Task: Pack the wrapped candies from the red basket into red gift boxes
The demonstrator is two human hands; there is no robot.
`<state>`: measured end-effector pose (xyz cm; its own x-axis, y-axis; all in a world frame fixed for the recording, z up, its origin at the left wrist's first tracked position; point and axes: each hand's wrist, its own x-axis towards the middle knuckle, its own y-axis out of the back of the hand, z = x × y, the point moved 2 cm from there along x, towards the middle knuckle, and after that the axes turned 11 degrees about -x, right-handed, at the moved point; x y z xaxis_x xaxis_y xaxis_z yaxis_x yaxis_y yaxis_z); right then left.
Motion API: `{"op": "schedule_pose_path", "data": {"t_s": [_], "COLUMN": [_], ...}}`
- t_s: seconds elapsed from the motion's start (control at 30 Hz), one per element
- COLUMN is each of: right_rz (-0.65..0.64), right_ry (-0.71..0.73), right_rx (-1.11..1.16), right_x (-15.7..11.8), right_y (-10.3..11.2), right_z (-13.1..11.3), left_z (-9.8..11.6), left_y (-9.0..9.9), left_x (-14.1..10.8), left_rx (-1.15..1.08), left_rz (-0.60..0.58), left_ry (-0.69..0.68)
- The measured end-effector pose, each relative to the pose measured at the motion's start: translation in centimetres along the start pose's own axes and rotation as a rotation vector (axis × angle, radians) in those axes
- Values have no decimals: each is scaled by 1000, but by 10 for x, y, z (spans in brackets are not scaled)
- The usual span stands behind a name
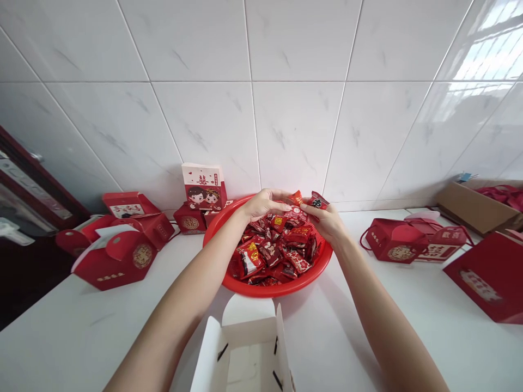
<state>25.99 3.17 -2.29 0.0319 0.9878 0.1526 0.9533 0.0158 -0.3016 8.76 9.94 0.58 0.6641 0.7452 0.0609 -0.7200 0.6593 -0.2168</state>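
Note:
A round red basket [272,291] stands against the wall, holding several wrapped candies [272,253] in red wrappers. Over its back rim my left hand [265,204] is closed, its fingertips at a red candy packet [297,198]. My right hand [327,219] is closed beside it, with a dark red candy packet [318,200] between its fingers. Both hands nearly meet above the pile. In front of the basket, between my forearms, an open white box [245,348] shows its inside and a raised rounded flap.
Several red gift boxes [122,256] stand on the left, and a printed card box [204,185] leans at the wall. More red boxes [396,239] are on the right, near a cardboard carton [469,204] with red items. Tiled wall runs behind.

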Motion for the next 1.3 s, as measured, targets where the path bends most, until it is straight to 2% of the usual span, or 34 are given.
{"op": "schedule_pose_path", "data": {"t_s": [0.13, 0.3, 0.43, 0.53, 0.83, 1.07, 1.2, 1.3], "right_rz": [88, 184, 145, 95, -10, 31, 112, 109], "right_ry": [-5, -12, -73, -99, 0, -43, -97, -116], "right_rx": [70, 115, 88, 27, -100, -56, 33, 41], "right_x": [3, 8, 6, 3, 1, 0, 5, 7], "right_y": [4, 15, 13, 7, 5, 2, 7, 8], "right_z": [2, 1, 1, 1, 1, -1, 1, 3], "left_z": [0, 1, 1, 0, -9, -6, -2, 0], "left_y": [0, 3, 6, 7, 9, -1, -1, 0], "left_x": [1, 2, 2, 3, 7, 8, 6, 4], "left_rx": [-3, -1, -33, -40, 45, 47, 4, -45], "left_rz": [19, 114, 190, 188, 161, 127, 162, 190], "left_ry": [-35, -55, -83, -92, -92, -138, -167, -184]}}
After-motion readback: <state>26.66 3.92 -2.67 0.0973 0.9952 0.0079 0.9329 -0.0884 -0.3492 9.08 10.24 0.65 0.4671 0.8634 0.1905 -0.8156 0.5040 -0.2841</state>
